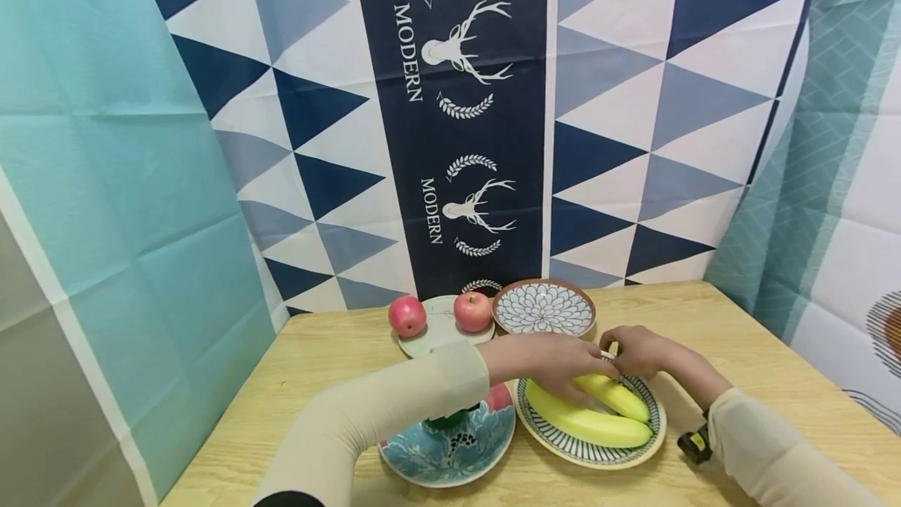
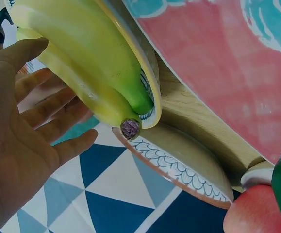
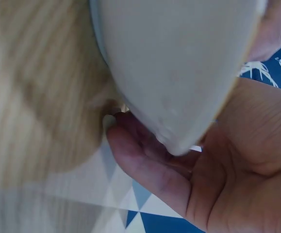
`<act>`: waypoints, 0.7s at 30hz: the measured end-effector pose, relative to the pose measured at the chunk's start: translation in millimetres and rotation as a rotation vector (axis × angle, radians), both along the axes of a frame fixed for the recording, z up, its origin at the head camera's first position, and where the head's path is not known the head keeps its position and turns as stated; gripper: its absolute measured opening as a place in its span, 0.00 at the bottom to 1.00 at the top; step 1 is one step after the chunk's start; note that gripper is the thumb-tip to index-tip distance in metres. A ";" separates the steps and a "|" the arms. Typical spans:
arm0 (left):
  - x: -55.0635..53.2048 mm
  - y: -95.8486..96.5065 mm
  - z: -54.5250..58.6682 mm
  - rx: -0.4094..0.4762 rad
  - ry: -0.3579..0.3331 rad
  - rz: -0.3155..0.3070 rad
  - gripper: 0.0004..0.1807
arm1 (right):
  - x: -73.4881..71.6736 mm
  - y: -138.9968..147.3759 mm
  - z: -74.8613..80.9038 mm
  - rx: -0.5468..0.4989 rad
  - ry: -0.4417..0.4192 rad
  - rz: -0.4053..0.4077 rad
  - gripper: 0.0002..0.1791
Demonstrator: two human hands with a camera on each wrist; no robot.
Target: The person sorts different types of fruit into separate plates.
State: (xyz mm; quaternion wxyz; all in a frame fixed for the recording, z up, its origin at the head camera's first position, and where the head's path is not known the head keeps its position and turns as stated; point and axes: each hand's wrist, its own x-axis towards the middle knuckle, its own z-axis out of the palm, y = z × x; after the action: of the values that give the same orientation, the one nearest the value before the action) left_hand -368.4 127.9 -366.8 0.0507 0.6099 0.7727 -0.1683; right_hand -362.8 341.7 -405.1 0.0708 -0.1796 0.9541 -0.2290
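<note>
Two yellow bananas [image 1: 587, 417] with greenish ends lie on a striped-rim plate [image 1: 542, 435]. Over their far part reaches my left hand [image 1: 556, 362]. In the left wrist view its fingers [image 2: 62, 109] are loosely extended beside the bananas [image 2: 89, 63], and its thumb lies close to the peel; contact is unclear. At the plate's far right edge, my right hand [image 1: 642, 352] has its fingers bent around the rim. The right wrist view shows the plate's pale underside [image 3: 174, 68] in the hollow of that hand [image 3: 237, 165]; its thumb is hidden there.
A blue floral plate [image 1: 450, 476] with a dark green thing [image 1: 446, 419] sits under my left forearm. Behind stand a brown-rimmed bowl [image 1: 543, 307] and a pale plate [image 1: 425, 344] with an apple [image 1: 473, 311] and a red fruit [image 1: 407, 316]. Patterned cloth [image 1: 479, 139] bounds the table [image 1: 296, 382].
</note>
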 end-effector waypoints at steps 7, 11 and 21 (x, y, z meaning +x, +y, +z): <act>1.2 0.3 4.4 -0.014 -0.018 0.020 0.33 | -11.1 -0.7 11.1 -0.078 -0.005 -0.142 0.15; 2.6 1.5 5.1 -0.020 -0.021 0.025 0.33 | -30.1 -1.0 22.4 -0.090 -0.017 -0.192 0.24; 1.2 0.3 3.8 0.008 -0.032 0.014 0.32 | -80.4 -1.3 31.1 -0.098 -0.136 -0.271 0.27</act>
State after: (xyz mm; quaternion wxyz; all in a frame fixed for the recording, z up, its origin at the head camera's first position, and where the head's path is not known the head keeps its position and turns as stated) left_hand -367.2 128.2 -363.0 0.0617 0.6074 0.7766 -0.1551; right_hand -443.2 340.4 -374.0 0.0950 -0.0367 0.9502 -0.2946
